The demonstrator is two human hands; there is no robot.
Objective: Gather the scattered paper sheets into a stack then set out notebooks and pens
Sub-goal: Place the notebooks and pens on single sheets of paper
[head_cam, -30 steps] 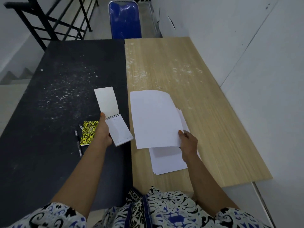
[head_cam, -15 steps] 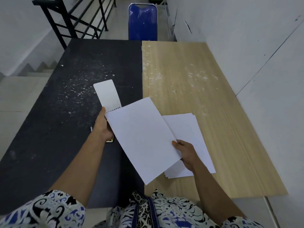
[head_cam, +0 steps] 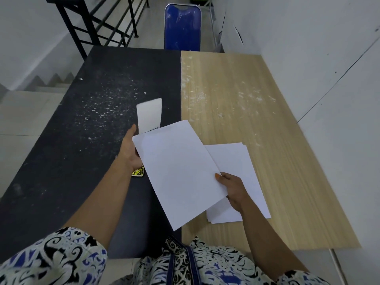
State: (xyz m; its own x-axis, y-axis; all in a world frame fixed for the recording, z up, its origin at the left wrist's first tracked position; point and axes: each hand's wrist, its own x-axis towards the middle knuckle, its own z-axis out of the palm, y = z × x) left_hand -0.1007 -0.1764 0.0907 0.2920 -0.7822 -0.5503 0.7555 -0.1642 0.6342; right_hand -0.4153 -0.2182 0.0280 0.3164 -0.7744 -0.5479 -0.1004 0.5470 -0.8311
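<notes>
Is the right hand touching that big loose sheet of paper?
Touching. The head view shows the right hand pinching the sheet at its right edge, thumb on top.

Garment: short-sleeved top, cream-white ground, printed with black scrolls and blue patches. Left sleeve [head_cam: 51,258] ends above the elbow, at the desk's [head_cam: 61,161] near edge. Right sleeve [head_cam: 298,277] matches. The front panel [head_cam: 181,264] carries a dark blue vertical band. Both forearms and hands are bare.
</notes>
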